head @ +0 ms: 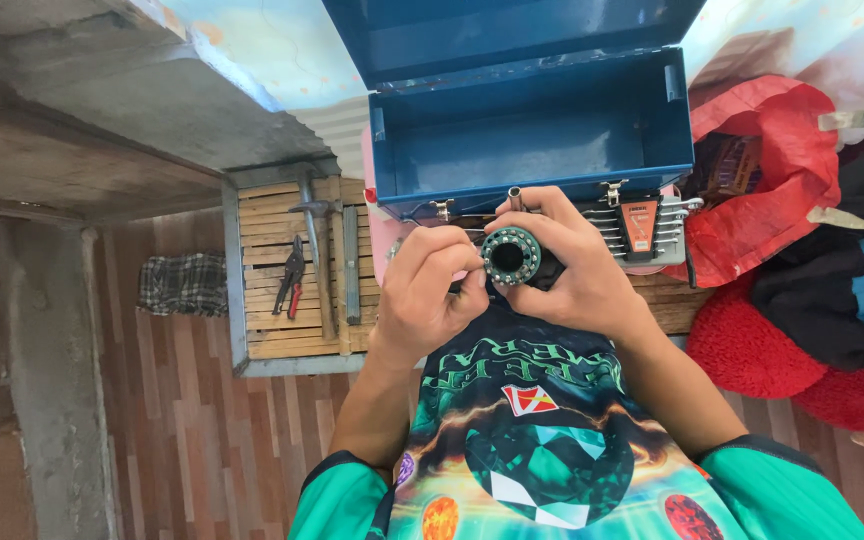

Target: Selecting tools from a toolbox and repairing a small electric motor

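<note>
Both hands grip one ringed cylinder [512, 256] — right hand [577, 270] fingers wrapped; left hand [430, 290] fingers pinching.

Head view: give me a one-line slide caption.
Both hands, left and right, hold a small black camera with a ring of LEDs before an open blue metal toolbox.

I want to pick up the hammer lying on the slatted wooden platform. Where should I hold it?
Grip the steel claw hammer by its long handle, coming from above at the near end; it lies flat, head far, black-and-red pliers close on its left.
</note>
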